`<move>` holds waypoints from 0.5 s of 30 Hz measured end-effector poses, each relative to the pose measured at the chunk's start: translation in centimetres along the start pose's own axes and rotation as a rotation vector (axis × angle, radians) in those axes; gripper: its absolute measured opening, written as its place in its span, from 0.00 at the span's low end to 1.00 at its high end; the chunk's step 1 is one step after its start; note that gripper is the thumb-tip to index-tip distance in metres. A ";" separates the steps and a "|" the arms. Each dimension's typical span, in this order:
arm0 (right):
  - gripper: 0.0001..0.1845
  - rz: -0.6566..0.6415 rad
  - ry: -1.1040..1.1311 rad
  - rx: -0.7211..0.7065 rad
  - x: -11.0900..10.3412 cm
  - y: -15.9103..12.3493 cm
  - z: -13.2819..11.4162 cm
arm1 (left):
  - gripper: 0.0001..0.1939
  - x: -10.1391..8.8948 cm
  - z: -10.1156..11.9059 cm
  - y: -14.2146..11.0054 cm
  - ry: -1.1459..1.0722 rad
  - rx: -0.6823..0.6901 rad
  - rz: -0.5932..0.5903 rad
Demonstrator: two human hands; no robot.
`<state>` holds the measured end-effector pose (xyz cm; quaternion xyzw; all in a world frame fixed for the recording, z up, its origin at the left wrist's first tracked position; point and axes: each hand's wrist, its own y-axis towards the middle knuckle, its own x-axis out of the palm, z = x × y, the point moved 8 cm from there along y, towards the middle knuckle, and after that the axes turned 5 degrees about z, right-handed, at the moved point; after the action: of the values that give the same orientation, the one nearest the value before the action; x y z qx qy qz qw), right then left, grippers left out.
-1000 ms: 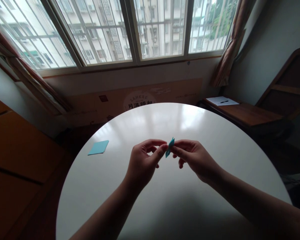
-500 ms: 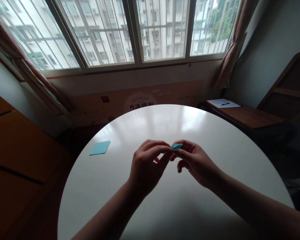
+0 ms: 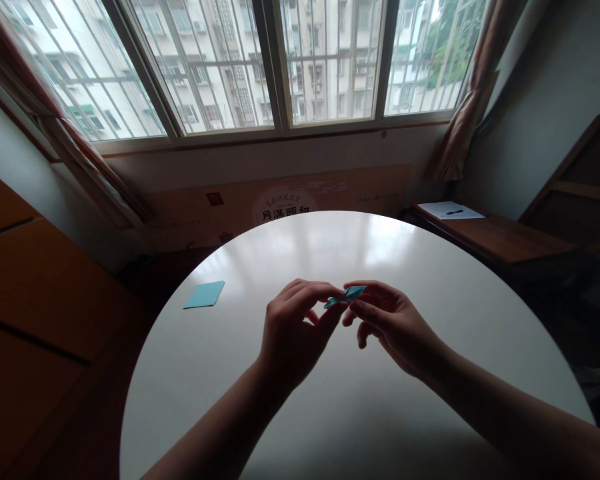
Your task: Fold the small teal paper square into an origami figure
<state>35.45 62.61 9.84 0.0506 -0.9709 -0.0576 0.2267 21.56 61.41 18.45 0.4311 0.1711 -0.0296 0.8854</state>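
A small piece of folded blue paper is held up over the round white table, between both hands. My left hand pinches its left part between thumb and fingers. On the other side, my right hand grips the right part with thumb and index finger, while its lower fingers curl loosely underneath. Fingertips cover some of the folds, so the paper's full shape is hidden. A flat square stack of blue paper lies on the table to the left, apart from both hands.
The white round table fills the middle. A wooden side table stands at the right, with a white sheet and a dark pen on it. Orange cabinet at left; a barred window ahead.
More of the folded paper shows between the fingers of my left hand. Both hands have stayed nearly in place; the whole view has shifted slightly.
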 end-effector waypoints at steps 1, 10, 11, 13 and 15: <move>0.13 -0.001 -0.009 -0.013 0.0 0.0 -0.1 | 0.04 0.0 -0.1 0.0 -0.001 -0.009 0.003; 0.11 0.001 -0.057 -0.087 0.0 -0.1 -0.5 | 0.04 -0.1 -0.3 0.0 -0.019 -0.027 0.016; 0.12 -0.004 -0.062 -0.097 -0.1 -0.1 -0.5 | 0.04 -0.2 -0.3 0.0 -0.021 -0.024 0.021; 0.12 -0.016 -0.073 -0.122 -0.2 -0.1 -0.5 | 0.04 -0.2 -0.2 0.0 -0.033 -0.010 0.033; 0.13 -0.021 -0.090 -0.151 -0.2 0.0 -0.6 | 0.03 -0.2 -0.1 -0.1 -0.037 0.007 0.042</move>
<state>35.90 62.57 10.31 0.0409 -0.9724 -0.1351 0.1856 21.28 61.44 18.39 0.4372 0.1455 -0.0196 0.8873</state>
